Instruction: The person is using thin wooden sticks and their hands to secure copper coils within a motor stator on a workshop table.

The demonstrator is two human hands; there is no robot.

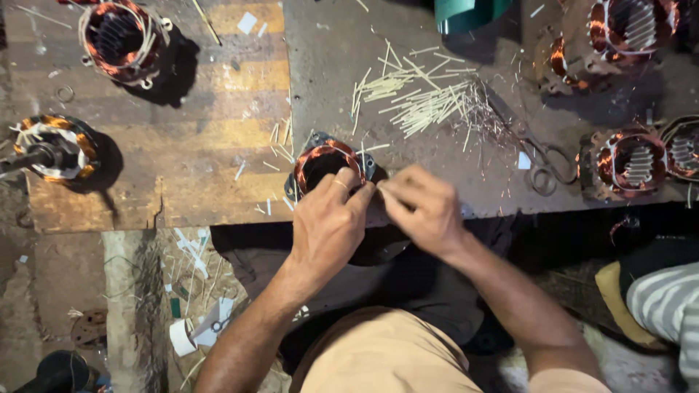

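Nearest the camera, both forearms reach forward over the person's lap toward the edge of the tabletop [342,65]. The left hand [329,222] rests against the near side of a small motor stator [325,166], a round metal ring wound with copper wire that sits at the tabletop's front edge; its fingers [357,200] are curled together and pressed against the stator's rim. The right hand [421,207] meets it from the right, fingertips pinched together just beside the left hand's fingertips at the stator's right edge. Whatever they pinch is too small to make out.

To the left of the stator lies a wooden board [182,138] with yellow stripes, scattered with short pale slivers. Further back on the grey tabletop, a loose heap of thin pale sticks [422,102] spreads out behind the hands, and a pair of scissors [535,156] lies to its right. More copper-wound stators stand around: one at the far left corner [120,36], one at the left edge [54,149] with a dark shaft in it, a pair at the right [641,164], and another at the far right corner [619,33]. On the floor [51,291] at lower left lie paper scraps [196,327]. A striped sleeve [670,306] shows at the right edge.
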